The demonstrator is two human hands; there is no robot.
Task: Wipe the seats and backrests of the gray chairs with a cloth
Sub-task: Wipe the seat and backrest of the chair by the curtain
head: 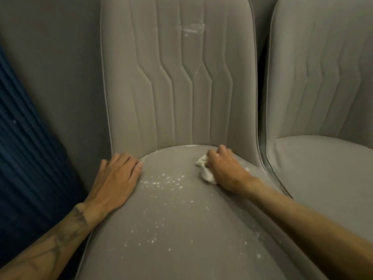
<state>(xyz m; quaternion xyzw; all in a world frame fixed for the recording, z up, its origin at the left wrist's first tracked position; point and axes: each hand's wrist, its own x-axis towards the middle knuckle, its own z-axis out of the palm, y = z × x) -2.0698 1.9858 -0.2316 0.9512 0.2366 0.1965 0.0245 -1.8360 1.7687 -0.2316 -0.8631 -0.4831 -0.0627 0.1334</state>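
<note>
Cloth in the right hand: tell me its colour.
White; the cloth shows best in the head view.

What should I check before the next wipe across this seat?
1. Cloth in hand: right hand grips the cloth. Ok.
2. Cloth on the surface: it lies against the rear right of the seat. Ok.
3. Chair steadied: left hand rests flat on the seat's left edge. Ok.
4. Seat clean: white specks are scattered across the middle and front. Not ok.
5. Backrest clean: a pale smear shows near the top. Not ok.
6. Second chair on the right clean: only partly in view. Cannot tell.
</note>
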